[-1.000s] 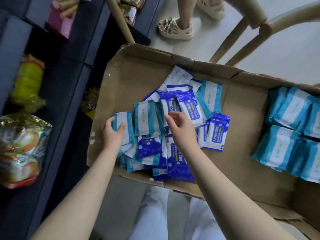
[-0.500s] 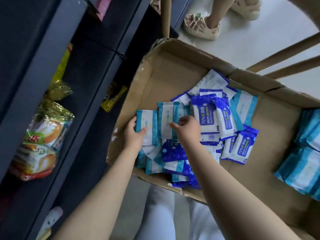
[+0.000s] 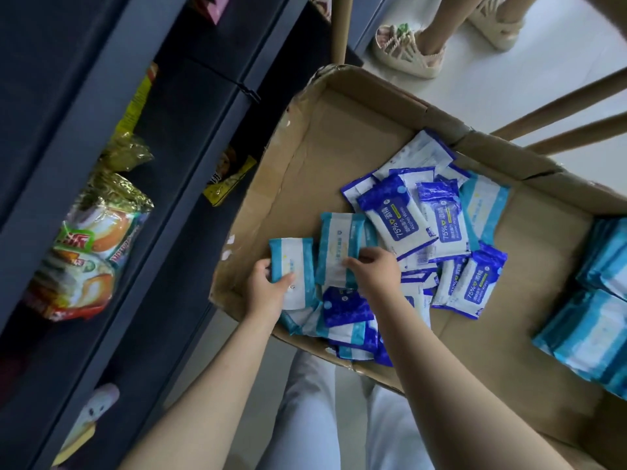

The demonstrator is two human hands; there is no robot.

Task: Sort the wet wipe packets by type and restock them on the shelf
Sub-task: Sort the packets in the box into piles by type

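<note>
Head camera, steep downward view
It looks from close above the box (image 3: 339, 147), with the shelf (image 3: 68, 96) left of the box

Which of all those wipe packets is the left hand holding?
The leftmost teal-and-white packet, gripped by the left hand; the right hand pinches its teal neighbour.

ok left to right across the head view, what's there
snack bags → left hand gripping a teal packet → right hand pinching a second teal packet → blue alcohol packet → teal stack
</note>
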